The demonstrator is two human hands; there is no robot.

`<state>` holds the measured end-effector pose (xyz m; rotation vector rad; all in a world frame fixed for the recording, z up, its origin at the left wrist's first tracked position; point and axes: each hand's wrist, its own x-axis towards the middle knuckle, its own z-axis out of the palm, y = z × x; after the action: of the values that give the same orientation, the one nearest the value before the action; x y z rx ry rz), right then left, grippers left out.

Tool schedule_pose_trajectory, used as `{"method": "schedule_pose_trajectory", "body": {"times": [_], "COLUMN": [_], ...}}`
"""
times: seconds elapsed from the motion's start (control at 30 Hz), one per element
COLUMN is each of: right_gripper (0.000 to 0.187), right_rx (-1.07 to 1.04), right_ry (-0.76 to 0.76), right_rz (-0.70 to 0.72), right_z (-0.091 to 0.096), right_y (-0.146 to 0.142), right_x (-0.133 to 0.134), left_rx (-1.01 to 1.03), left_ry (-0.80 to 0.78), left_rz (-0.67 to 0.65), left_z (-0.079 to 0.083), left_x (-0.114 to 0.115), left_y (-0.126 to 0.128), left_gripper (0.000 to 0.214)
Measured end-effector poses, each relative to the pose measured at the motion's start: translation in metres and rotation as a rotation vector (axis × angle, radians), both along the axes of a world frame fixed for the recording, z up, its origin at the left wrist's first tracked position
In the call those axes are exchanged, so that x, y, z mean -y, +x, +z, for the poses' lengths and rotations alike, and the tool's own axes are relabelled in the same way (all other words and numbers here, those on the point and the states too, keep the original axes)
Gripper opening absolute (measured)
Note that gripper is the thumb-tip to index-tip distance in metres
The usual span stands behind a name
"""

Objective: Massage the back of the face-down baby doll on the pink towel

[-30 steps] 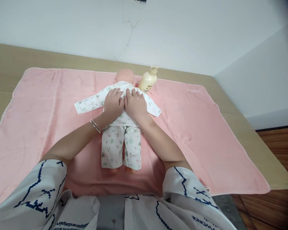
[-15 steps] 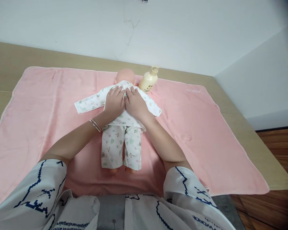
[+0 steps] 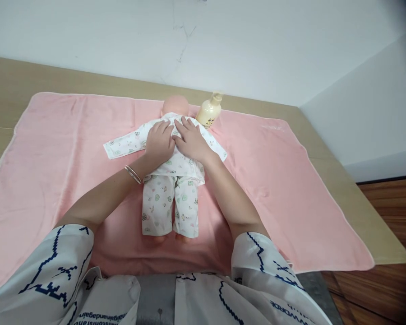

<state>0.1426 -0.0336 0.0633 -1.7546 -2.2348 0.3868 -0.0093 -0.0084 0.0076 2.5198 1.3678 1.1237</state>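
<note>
A baby doll (image 3: 175, 104) in white printed pyjamas lies with the back of its bald head up and its feet towards me. Flat on the left of its upper back rests my left hand (image 3: 159, 143), fingers stretched out. My right hand (image 3: 191, 140) lies open beside it on the right of the back, fingers spread a little; the thumbs are close together. Both hands press on the pyjama top (image 3: 177, 166) and hold nothing. The pyjama trousers (image 3: 158, 205) cover the legs down to the feet.
A cream pump bottle (image 3: 209, 111) stands just right of the doll's head. Under everything a pink blanket (image 3: 274, 189) covers most of the wooden table (image 3: 328, 171). A white wall (image 3: 122, 40) rises behind the table's far edge.
My right hand has shifted slightly outward to the right, and its fingers are more spread. The left hand stays almost where it was on the doll's back.
</note>
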Motion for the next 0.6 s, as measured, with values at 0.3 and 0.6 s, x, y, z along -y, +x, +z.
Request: {"method": "schedule_pose_trajectory", "body": {"times": [0.3,0.6], "right_gripper": [0.058,0.059], "right_rx": [-0.016,0.027], "right_ry": [0.096,0.076], "right_rz": [-0.022,-0.123], "right_z": [-0.004,-0.004], "right_y": [-0.001,-0.02], "right_x": [0.001,0.014], "left_rx": [0.161,0.073], "left_ry": [-0.059,-0.011], "left_rz": [0.06,-0.062], "left_z": [-0.013,-0.001], "left_x": [-0.009,0.001], "left_y": [0.002,-0.002], "left_gripper": [0.05,0.038]}}
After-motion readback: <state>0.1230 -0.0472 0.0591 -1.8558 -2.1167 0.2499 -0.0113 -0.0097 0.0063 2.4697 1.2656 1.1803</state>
